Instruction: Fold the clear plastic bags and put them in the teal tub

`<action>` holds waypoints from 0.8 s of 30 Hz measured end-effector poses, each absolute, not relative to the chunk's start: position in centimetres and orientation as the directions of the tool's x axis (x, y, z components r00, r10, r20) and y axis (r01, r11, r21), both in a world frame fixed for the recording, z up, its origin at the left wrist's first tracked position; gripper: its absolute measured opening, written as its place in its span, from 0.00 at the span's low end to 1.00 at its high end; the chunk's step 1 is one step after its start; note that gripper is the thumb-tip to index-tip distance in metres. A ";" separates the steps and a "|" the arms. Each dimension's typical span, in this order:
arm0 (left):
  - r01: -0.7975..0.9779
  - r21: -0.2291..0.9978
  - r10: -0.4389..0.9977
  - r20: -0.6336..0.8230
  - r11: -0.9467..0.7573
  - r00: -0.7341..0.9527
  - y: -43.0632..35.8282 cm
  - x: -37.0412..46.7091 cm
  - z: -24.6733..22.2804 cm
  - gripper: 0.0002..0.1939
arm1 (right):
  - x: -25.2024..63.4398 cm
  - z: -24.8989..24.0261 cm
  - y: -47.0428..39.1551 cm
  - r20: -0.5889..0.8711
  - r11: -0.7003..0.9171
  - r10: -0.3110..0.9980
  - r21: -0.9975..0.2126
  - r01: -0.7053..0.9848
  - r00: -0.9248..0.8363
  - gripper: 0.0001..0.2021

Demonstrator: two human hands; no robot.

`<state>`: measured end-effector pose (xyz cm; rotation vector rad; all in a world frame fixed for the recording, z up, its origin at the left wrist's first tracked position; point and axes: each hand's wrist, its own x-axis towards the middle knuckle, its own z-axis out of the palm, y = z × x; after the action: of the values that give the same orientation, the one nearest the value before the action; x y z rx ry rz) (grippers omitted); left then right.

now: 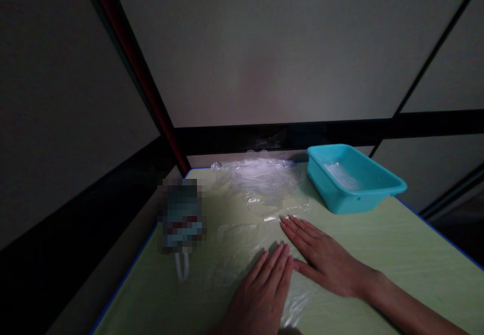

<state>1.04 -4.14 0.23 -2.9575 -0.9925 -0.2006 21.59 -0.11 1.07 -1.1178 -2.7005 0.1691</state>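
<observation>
My left hand (264, 284) lies flat on a thin, see-through piece of plastic (242, 237), its fingers stretched forward. This piece has a rounded lobe at its left and looks like a disposable plastic glove; my hands cover part of it. My right hand (325, 254) rests palm down at its right side, fingers extended and thumb close to my left fingertips. Just beyond my hands is a loose pile of clear plastic gloves (260, 179), crumpled and overlapping, with rounded finger ends at the back.
At the back right stands a turquoise plastic basin (351, 201) with a clear plastic piece (342, 175) inside. A pixelated item (183, 219) with a white loop lies by the left edge. The pale green table (416, 269) has blue edging; wall panels (272, 63) rise behind it.
</observation>
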 end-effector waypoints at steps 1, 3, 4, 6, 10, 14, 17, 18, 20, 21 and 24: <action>0.596 0.013 0.593 0.125 -0.803 0.795 -4.3 1.0 0.1 0.25 | 21.6 1.1 -0.1 0.146 0.706 0.708 -0.185 0.684 -0.691 0.30; 0.580 0.001 0.575 0.128 -0.815 0.808 -4.5 0.9 -0.3 0.23 | 21.6 1.1 -0.1 0.137 0.709 0.704 -0.189 0.679 -0.697 0.30; 0.569 0.001 0.564 0.135 -0.822 0.815 -4.5 0.9 -0.5 0.23 | 21.7 1.1 0.0 0.135 0.710 0.702 -0.194 0.676 -0.699 0.30; 0.557 0.000 0.550 0.154 -0.831 0.821 -4.6 0.9 -0.8 0.23 | 21.7 1.2 0.0 0.131 0.711 0.701 -0.200 0.674 -0.701 0.30; 0.545 -0.023 0.535 0.159 -0.838 0.830 -4.6 0.9 -0.8 0.24 | 21.7 1.4 0.0 0.114 0.715 0.696 -0.199 0.670 -0.709 0.31; 0.529 -0.027 0.518 0.167 -0.848 0.839 -4.6 0.9 -0.5 0.22 | 21.9 1.5 0.1 0.119 0.721 0.689 -0.207 0.661 -0.714 0.31; 0.535 -0.058 0.517 0.190 -0.843 0.835 -4.6 0.9 -0.5 0.22 | 22.5 1.3 0.4 0.111 0.700 0.712 -0.193 0.687 -0.694 0.30; 0.536 -0.079 0.513 0.200 -0.841 0.835 -4.7 0.8 -0.5 0.22 | 22.8 1.2 0.6 0.114 0.687 0.725 -0.191 0.701 -0.679 0.29; 0.536 -0.114 0.505 0.216 -0.837 0.835 -4.7 0.8 -0.6 0.22 | 23.3 1.0 1.0 0.126 0.663 0.747 -0.195 0.722 -0.652 0.28; 0.535 -0.126 0.502 0.223 -0.835 0.836 -4.7 0.7 -0.6 0.23 | 23.5 1.0 1.1 0.125 0.657 0.753 -0.198 0.727 -0.646 0.28; 0.534 -0.137 0.497 0.233 -0.834 0.836 -4.6 0.7 -0.5 0.23 | 23.5 1.3 1.3 0.099 0.638 0.768 -0.211 0.741 -0.633 0.28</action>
<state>0.69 -4.63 -0.46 -2.8193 -0.8004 -0.2790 23.48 1.31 1.30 -1.2458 -2.6775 0.2232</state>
